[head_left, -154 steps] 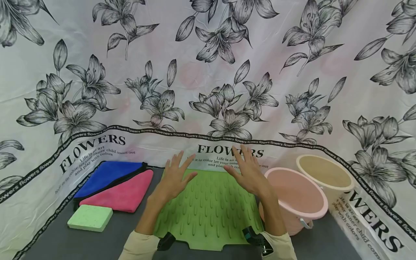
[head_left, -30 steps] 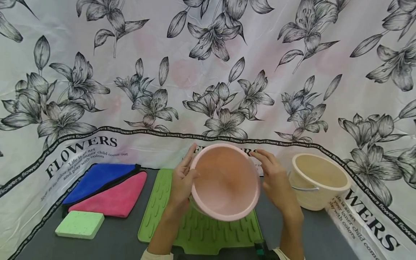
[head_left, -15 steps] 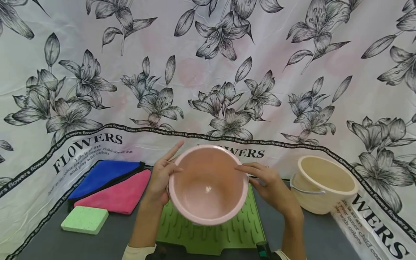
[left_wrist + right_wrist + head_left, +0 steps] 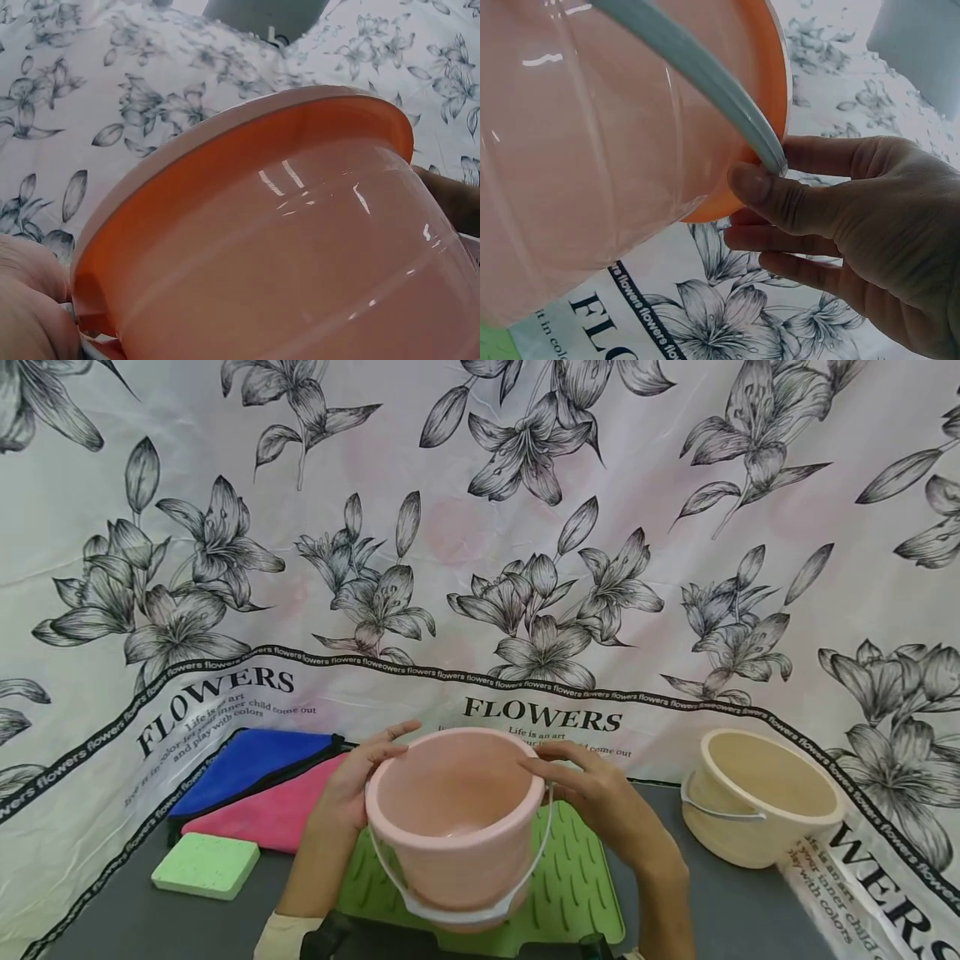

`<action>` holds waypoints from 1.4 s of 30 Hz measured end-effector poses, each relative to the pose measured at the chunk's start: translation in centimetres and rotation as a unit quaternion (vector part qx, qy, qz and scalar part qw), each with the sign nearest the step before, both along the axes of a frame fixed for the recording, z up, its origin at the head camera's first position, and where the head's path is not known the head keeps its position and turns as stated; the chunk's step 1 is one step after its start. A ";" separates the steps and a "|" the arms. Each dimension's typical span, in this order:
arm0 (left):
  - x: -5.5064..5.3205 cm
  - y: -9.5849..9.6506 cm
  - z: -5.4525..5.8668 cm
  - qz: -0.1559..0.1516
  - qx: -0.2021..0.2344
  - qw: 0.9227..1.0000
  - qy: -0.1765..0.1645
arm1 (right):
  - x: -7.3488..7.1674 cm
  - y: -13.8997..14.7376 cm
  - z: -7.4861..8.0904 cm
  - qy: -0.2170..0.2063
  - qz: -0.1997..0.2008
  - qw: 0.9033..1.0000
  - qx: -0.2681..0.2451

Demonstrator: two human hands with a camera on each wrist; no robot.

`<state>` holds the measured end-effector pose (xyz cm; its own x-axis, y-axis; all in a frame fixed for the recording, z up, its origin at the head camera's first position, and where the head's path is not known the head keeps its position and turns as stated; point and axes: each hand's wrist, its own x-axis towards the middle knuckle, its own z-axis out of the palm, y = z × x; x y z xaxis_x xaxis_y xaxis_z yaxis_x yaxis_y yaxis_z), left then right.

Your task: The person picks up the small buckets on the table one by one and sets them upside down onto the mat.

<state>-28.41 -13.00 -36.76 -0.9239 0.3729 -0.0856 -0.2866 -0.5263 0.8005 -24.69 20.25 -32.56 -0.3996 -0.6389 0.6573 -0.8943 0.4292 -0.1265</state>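
Note:
A pink bucket is held between both hands over the green ridged mat, its mouth tipped toward the head camera. Its pale handle hangs down the near side. My left hand grips the rim at the left; in the left wrist view part of that hand shows beside the bucket wall. At the right rim my right hand holds on. The right wrist view has its thumb by the end of the handle and other fingers at the rim.
To the right stands a cream bucket with its handle down. On the left lie a blue and pink cloth item with black trim and a light green sponge block. A flower-printed sheet rises behind the dark table.
The pink bucket came from the right side to the middle, between both hands. Over the last second it has turned more upright, and its handle now shows in front.

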 end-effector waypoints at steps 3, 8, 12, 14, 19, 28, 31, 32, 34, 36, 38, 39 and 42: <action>-0.2 0.1 -0.1 -0.003 0.020 1.000 -0.002 | 0.0 0.0 -0.2 -0.017 0.018 1.000 -0.013; 0.2 0.6 0.0 0.004 0.067 0.997 -0.024 | -0.3 0.2 -0.8 -0.001 0.011 1.000 -0.022; 0.8 1.2 0.4 0.045 0.068 0.996 -0.030 | -0.6 0.1 -1.1 0.014 0.001 0.999 -0.038; 1.0 1.5 0.7 0.069 0.069 0.995 -0.022 | -0.7 -0.2 -1.1 0.030 -0.006 0.998 -0.053; 1.1 1.5 0.8 0.077 0.093 0.989 0.087 | -0.9 -0.9 -0.9 0.058 -0.036 0.993 -0.092; -0.2 0.2 -1.2 -0.030 0.120 0.925 0.358 | -0.8 -1.2 -0.5 0.065 -0.061 0.983 -0.161; -0.6 0.0 -1.8 -0.036 0.131 0.904 0.405 | -1.0 -1.4 -0.6 0.062 -0.060 0.981 -0.175; -0.7 0.0 -1.9 -0.026 0.130 0.899 0.418 | -1.1 -1.5 -0.6 0.062 -0.060 0.980 -0.177; -0.7 -0.1 -2.1 0.014 0.111 0.894 0.433 | -1.2 -1.8 -0.7 0.059 -0.060 0.980 -0.181; -0.6 -0.1 -2.0 0.058 0.091 0.890 0.443 | -1.3 -2.0 -0.9 0.059 -0.068 0.979 -0.184; -0.5 -0.1 -1.8 0.102 0.067 0.883 0.453 | -1.5 -2.0 -1.0 0.056 -0.074 0.979 -0.184; -0.4 -0.1 -1.8 0.124 0.048 0.878 0.459 | -1.5 -2.0 -1.1 0.054 -0.078 0.979 -0.181; -0.1 -0.3 -1.6 0.175 -0.014 0.859 0.481 | -1.7 -1.9 -1.2 0.048 -0.077 0.980 -0.175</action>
